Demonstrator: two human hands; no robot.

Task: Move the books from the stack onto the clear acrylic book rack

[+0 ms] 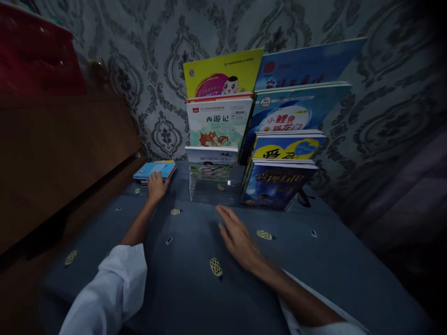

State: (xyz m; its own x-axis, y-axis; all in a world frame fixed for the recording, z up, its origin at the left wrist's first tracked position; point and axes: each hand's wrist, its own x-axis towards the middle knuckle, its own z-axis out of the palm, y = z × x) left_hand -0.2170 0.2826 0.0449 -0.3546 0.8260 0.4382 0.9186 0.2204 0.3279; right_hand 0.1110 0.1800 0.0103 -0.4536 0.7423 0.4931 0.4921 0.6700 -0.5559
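Observation:
At the far left of the table lies a small stack of books, with a light blue book on top. My left hand reaches to the front right of this stack, its fingertips resting on the blue cover; the thumb side is hard to make out. Over the middle of the table, my right hand is held with fingers stretched out and holds nothing. Just beyond it stands a clear acrylic book stand, whose front tier shows bare plastic. A thin book with a figure on its cover leans in the tier behind.
A white-covered book and a yellow book stand higher up. To the right, a dark blue book fronts another column, before a blue-yellow book and a teal book. A wooden headboard borders the left, patterned wallpaper the back.

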